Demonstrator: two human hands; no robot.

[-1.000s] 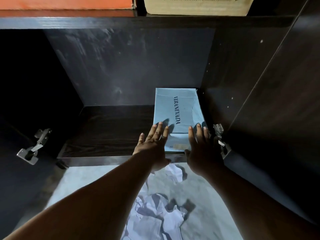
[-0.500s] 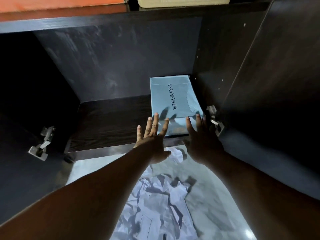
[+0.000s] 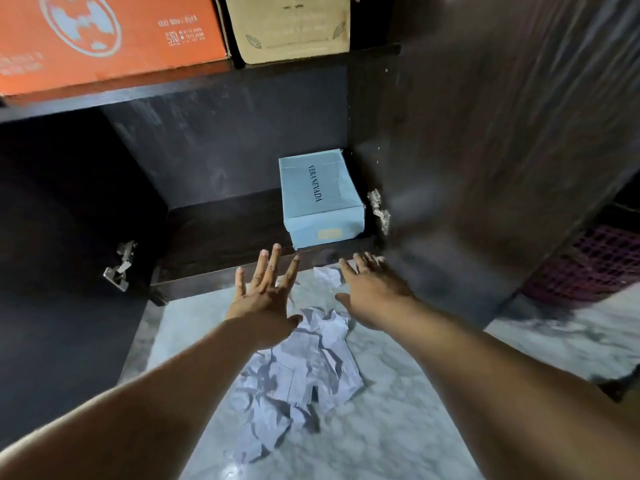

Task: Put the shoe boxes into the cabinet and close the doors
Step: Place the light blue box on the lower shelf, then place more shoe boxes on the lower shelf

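Note:
A light blue shoe box (image 3: pixel 320 199) printed VERANEVADA sits on the bottom shelf (image 3: pixel 221 233) of the dark cabinet, against its right wall. My left hand (image 3: pixel 265 292) hovers in front of the shelf edge with fingers spread, holding nothing. My right hand (image 3: pixel 370 289) is beside it, fingers straight, also holding nothing and apart from the box. On the upper shelf rest an orange box (image 3: pixel 104 36) and a tan cardboard box (image 3: pixel 291 26). Both cabinet doors stand open: the right door (image 3: pixel 502 150) and the left door (image 3: pixel 52 323).
Crumpled white paper (image 3: pixel 298 368) lies on the marble floor (image 3: pixel 398 427) under my arms. Metal hinges show at the left (image 3: pixel 119 263) and right (image 3: pixel 379 209) of the opening. A purple mesh basket (image 3: pixel 588 265) sits beyond the right door.
Both hands have pulled back off the blue box, which stays on the shelf. The view has tipped up, showing the boxes on the upper shelf.

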